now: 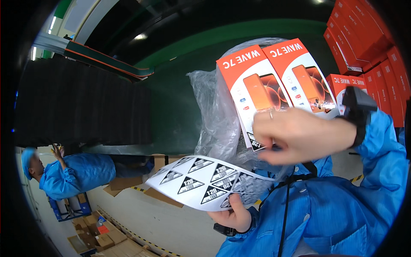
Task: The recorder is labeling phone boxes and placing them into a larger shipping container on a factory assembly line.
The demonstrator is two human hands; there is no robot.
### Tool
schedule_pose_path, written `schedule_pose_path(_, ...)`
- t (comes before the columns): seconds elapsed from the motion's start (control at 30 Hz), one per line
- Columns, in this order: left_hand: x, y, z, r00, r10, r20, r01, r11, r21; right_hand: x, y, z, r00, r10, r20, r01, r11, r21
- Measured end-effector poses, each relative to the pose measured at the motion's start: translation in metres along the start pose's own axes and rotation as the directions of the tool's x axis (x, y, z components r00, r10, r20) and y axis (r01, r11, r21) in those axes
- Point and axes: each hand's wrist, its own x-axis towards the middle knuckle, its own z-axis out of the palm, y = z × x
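My left hand [233, 216] is closed on the lower edge of a curved white sticker sheet [171, 195] printed with black-and-white triangular labels. My right hand [299, 135], slightly blurred, is curled with its fingertips at the lower end of the left phone box [239, 85]. A triangular sticker [253, 140] shows at the fingertips, over that box's bottom corner; whether it is stuck down there cannot be seen. A second orange-and-white phone box [306, 77] lies right beside the first, partly behind my right hand. Crumpled clear plastic film [216, 111] lies under and left of both boxes.
Stacked orange boxes [359, 34] rise at the right, with more phone boxes [341, 83] near my right wrist. A dark green work surface [171, 111] extends left towards a large black block [85, 103]. A co-worker in blue [77, 173] stands far left, near cardboard boxes [102, 235].
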Motion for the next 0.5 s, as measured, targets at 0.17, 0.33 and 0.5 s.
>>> schedule_pose_path(0.17, -0.003, 0.007, 0.020, 0.993, -0.041, 0.107, 0.056, 0.987, -0.148, -0.038, -0.003, 0.037, 0.911, -0.345, -0.225, 0.309, 0.934, -0.182)
schedule_pose_path(0.33, -0.014, 0.007, 0.030, 0.984, 0.023, 0.177, 0.009, 0.984, -0.180, -0.056, -0.002, 0.041, 0.871, -0.383, -0.309, 0.295, 0.909, -0.294)
schedule_pose_path(0.5, -0.026, 0.010, 0.044, 0.986, 0.083, 0.145, -0.053, 0.978, -0.204, -0.069, 0.001, 0.037, 0.899, -0.329, -0.288, 0.287, 0.941, -0.177)
